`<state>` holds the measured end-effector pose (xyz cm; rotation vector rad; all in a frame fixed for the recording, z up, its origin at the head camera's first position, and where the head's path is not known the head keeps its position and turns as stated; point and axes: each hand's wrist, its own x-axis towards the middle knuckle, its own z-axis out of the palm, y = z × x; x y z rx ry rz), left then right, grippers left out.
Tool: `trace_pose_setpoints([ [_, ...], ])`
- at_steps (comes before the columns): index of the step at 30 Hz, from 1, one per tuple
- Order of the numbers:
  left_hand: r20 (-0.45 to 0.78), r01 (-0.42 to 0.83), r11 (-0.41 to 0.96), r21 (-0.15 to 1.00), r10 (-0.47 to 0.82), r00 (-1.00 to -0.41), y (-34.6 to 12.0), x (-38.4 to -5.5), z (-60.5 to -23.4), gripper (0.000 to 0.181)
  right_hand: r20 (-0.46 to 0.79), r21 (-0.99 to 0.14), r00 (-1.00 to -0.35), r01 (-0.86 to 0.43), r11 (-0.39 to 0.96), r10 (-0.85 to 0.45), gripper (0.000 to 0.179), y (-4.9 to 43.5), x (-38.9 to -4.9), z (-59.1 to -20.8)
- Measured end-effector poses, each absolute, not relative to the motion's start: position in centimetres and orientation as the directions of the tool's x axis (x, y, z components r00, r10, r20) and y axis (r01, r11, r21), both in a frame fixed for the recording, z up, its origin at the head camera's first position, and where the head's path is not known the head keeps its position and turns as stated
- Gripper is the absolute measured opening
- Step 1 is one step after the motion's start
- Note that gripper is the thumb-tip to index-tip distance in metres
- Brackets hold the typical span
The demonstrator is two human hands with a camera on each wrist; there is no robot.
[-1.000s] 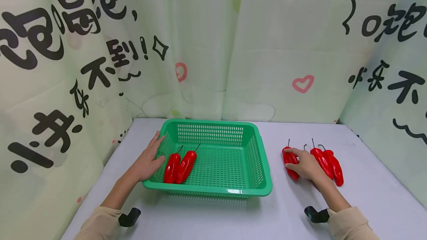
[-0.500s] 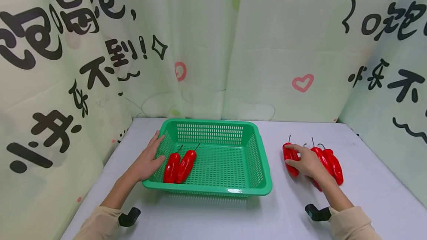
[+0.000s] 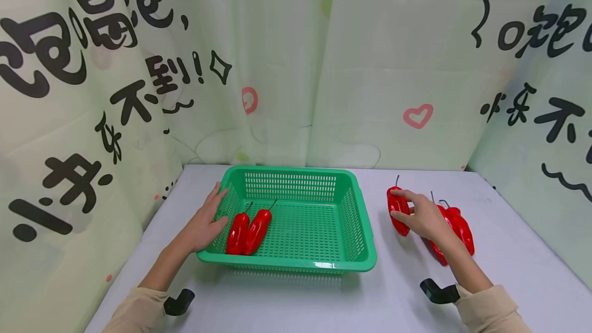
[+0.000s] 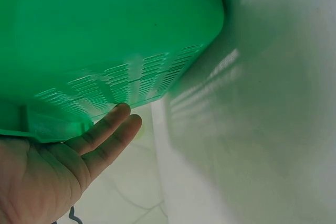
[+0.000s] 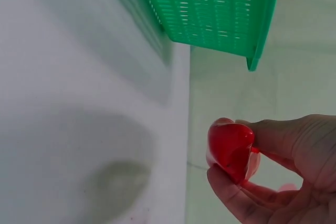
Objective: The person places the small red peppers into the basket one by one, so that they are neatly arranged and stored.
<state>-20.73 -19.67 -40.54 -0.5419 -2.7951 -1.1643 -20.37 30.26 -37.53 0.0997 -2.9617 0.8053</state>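
Observation:
My right hand [image 3: 425, 217] pinches a glossy red chili pepper [image 3: 395, 209] between thumb and fingers, stem up. The right wrist view shows this pepper end-on, raised above the white table. My left hand [image 3: 208, 225] rests on the left rim of a green plastic basket [image 3: 287, 266], thumb over the inner side. In the left wrist view, two straight fingers [image 4: 113, 142] lie along the basket's outer wall. Two red peppers [image 3: 259, 230] lie side by side in the basket's left part. More red peppers [image 3: 462, 227] lie on the table, partly hidden behind the right hand and forearm.
A white table [image 3: 296, 307] carries the basket and the loose peppers. Pale green curtains [image 3: 379, 66] with black lettering hang behind it and at both sides. A dark wrist mount [image 3: 178, 302] sticks out by the left sleeve, another [image 3: 438, 291] by the right.
My right hand has lifted the pepper off the table and moved it slightly away and to the left. The left hand and the basket stay in place.

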Motion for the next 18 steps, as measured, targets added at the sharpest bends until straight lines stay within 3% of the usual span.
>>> trace_pose_setpoints([
  [18, 0.192, 0.345, 0.651, 0.676, 0.296, -0.936, -19.7, -20.7, -40.6, 0.069, 0.187, -0.519, -0.977, -0.184, 0.835, -0.099, 0.067, 26.6, -19.9, -34.4],
])
